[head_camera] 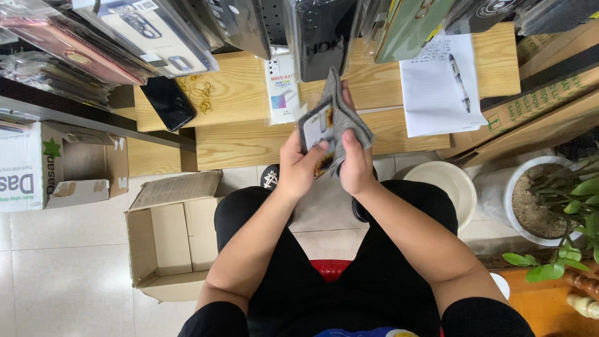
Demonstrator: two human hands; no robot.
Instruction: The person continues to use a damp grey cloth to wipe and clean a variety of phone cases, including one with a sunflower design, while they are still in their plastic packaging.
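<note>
My left hand (298, 167) grips a phone case (316, 132) with a dark rim and a printed back, held upright in front of the wooden desk (249, 140). My right hand (355, 163) presses a grey cloth (348, 115) against the case's right side; the cloth drapes over my fingers and sticks up above them. Both hands meet over my lap. I sit on a red stool (331, 268), in black clothing.
A black phone (167, 103) and rubber bands (201, 92) lie on the desk's left, a notepad with a pen (440, 84) on its right. Packaged phone cases (156, 37) hang above. An open cardboard box (168, 240) stands on the floor left; a potted plant (543, 200) right.
</note>
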